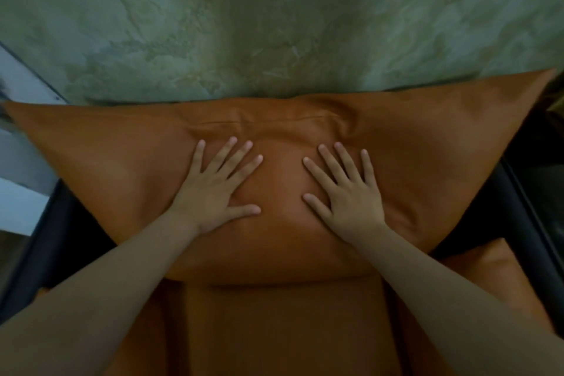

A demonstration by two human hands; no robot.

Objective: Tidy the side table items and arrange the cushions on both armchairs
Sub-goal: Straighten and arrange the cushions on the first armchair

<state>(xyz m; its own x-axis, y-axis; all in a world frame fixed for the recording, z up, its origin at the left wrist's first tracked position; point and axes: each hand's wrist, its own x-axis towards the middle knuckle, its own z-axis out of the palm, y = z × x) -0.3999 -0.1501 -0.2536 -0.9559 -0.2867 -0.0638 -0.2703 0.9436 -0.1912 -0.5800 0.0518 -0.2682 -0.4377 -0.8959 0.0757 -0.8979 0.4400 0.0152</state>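
A large orange-brown cushion leans upright against the back of an armchair, filling the middle of the head view. My left hand lies flat on the cushion's centre with fingers spread and straight. My right hand presses flat beside it, fingers also spread. Both palms dent the soft cover. Below the cushion lies the orange seat pad of the same chair. The side table is out of view.
Dark armrests flank the seat, one on the left and one on the right. A green marbled wall rises behind the chair. A pale window or panel edge shows at far left.
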